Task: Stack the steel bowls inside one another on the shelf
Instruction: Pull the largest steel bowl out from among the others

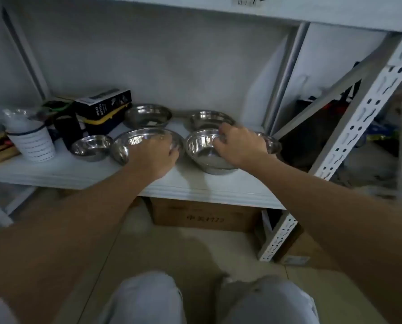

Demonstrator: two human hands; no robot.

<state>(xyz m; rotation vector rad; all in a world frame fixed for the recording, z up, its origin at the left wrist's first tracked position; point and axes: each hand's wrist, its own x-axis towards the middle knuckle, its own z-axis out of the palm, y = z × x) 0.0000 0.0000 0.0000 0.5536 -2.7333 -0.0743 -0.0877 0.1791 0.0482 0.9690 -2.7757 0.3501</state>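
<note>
Left hand [156, 153] gripping big bowl [134, 142] rim; right hand [238, 143] pinching middle bowl [205, 152] rim.

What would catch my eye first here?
Six shiny round steel bowls lie spread out, none nested, on the white shelf board. The left hand rests on a large front bowl; the right hand grips the rim of the bowl beside it.
</note>
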